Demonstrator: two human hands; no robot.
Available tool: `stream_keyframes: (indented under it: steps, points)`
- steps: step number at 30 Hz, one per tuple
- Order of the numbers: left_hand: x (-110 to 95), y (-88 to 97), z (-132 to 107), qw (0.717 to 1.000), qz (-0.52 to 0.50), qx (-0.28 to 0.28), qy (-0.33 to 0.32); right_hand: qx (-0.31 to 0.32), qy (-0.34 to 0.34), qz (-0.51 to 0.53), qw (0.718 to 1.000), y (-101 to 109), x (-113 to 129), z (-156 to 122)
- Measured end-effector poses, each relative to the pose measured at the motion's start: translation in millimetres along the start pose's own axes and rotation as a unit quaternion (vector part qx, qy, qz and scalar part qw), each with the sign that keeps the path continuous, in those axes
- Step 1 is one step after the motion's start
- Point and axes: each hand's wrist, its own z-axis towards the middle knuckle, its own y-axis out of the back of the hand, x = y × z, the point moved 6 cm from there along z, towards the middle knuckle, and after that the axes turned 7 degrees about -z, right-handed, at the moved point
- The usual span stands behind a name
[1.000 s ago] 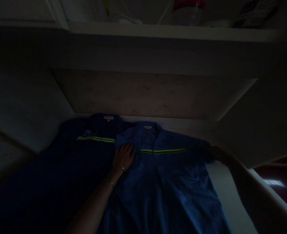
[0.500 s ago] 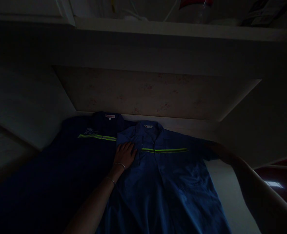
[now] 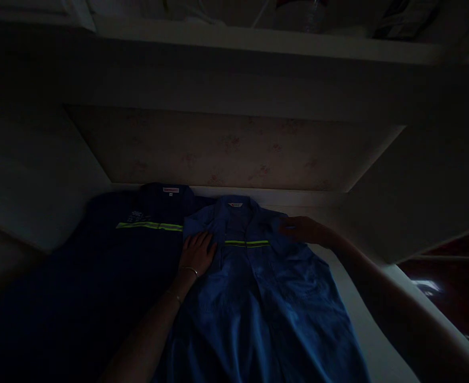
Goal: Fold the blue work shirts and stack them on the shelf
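Smooth, faintly sheened cloth shirt [image 3: 234, 303], shiny metal-looking bracelet [image 3: 193, 271]

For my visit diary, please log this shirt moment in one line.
left hand: flat on lighter blue shirt | right hand: at that shirt's shoulder, grip unclear | darker blue shirt: alongside

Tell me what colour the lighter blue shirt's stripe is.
The stripe is yellow-green, as the head view shows.

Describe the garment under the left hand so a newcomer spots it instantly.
Below the flower-patterned panel lies a navy garment. Beside it, on the right, the blue garment lies under the left hand. Its lighter blue sets it apart from the navy one.
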Motion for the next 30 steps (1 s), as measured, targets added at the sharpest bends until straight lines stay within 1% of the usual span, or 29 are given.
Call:
stream_keyframes:
  steps: [1, 2, 3, 5, 6, 7, 8, 11, 13, 14, 16, 18, 20, 21, 22, 23, 24, 25, 26, 28, 29, 30]
  points:
    - [-0.2, 0.2, 0.1, 1.000, 0.002, 0.001, -0.001, 0.015, 0.000, -0.007, 1.000, -0.6, 4.5, -0.2]
    - [-0.2, 0.4, 0.2, 1.000, 0.003, 0.002, 0.000, 0.016, -0.005, -0.024, 1.000, 1.7, 6.2, -0.1]
    - [-0.2, 0.4, 0.3, 1.000, 0.003, 0.001, 0.000, 0.002, -0.014, -0.049, 0.999, 5.9, 4.9, -0.2]
    - [0.0, 0.5, 0.5, 1.000, 0.002, -0.001, 0.001, -0.050, -0.034, -0.099, 0.993, 12.7, -5.6, -3.7]
    - [0.1, 0.5, 0.6, 1.000, 0.000, -0.003, 0.001, -0.070, -0.035, -0.117, 0.990, 10.6, -13.3, -7.8]
    - [-0.1, 0.4, 0.7, 1.000, -0.001, -0.005, 0.001, -0.082, -0.032, -0.130, 0.988, 3.9, -22.1, -13.8]
    - [-0.5, 0.3, 0.9, 1.000, -0.002, -0.006, -0.001, -0.088, -0.023, -0.142, 0.986, -7.0, -31.2, -21.7]
    - [-2.1, 0.0, 1.0, 1.000, -0.001, -0.005, -0.005, -0.081, 0.023, -0.187, 0.979, -53.5, -53.8, -53.1]
    - [-2.1, -0.7, 0.2, 1.000, 0.000, -0.002, -0.005, -0.069, 0.052, -0.193, 0.977, -79.7, -61.7, -74.6]
    - [-1.5, -1.1, -0.4, 1.000, 0.001, 0.000, -0.005, -0.066, 0.066, -0.187, 0.978, -87.1, -63.3, -83.7]
    - [0.2, -1.2, -1.3, 1.000, -0.001, 0.005, -0.003, -0.072, 0.081, -0.161, 0.981, -89.7, -64.9, -96.5]
    - [1.1, 2.4, 0.3, 1.000, -0.004, 0.004, 0.010, -0.090, 0.085, -0.134, 0.983, -81.5, -67.8, -102.7]
    - [-5.1, 12.7, 6.8, 0.999, -0.006, -0.022, 0.025, -0.123, 0.081, -0.122, 0.982, -70.7, -72.9, -105.0]
    - [-14.0, 19.5, 12.4, 0.999, -0.008, -0.042, 0.021, -0.141, 0.077, -0.122, 0.980, -67.1, -75.7, -105.5]
    - [-27.9, 25.8, 19.5, 0.998, -0.014, -0.059, 0.003, -0.153, 0.073, -0.123, 0.978, -65.7, -78.1, -105.9]
    - [-47.0, 29.9, 27.6, 0.997, -0.024, -0.065, -0.033, -0.156, 0.070, -0.125, 0.977, -66.8, -79.4, -106.1]
    - [-70.4, 30.9, 36.3, 0.994, -0.038, -0.057, -0.085, -0.152, 0.070, -0.130, 0.977, -69.8, -79.2, -106.2]
    - [-96.4, 28.2, 44.7, 0.988, -0.050, -0.036, -0.145, -0.143, 0.075, -0.137, 0.977, -74.1, -77.0, -106.4]
    - [-122.8, 22.0, 52.3, 0.977, -0.055, -0.007, -0.205, -0.133, 0.083, -0.148, 0.977, -78.6, -73.3, -106.8]
    - [-168.5, 1.0, 65.7, 0.951, -0.038, 0.055, -0.303, -0.130, 0.096, -0.172, 0.972, -83.9, -63.5, -108.3]
    - [-185.2, -11.8, 72.5, 0.939, -0.021, 0.078, -0.333, -0.140, 0.097, -0.182, 0.968, -84.0, -58.7, -109.3]
    - [-197.1, -24.8, 79.9, 0.932, -0.006, 0.094, -0.349, -0.154, 0.097, -0.190, 0.965, -82.8, -54.0, -110.5]
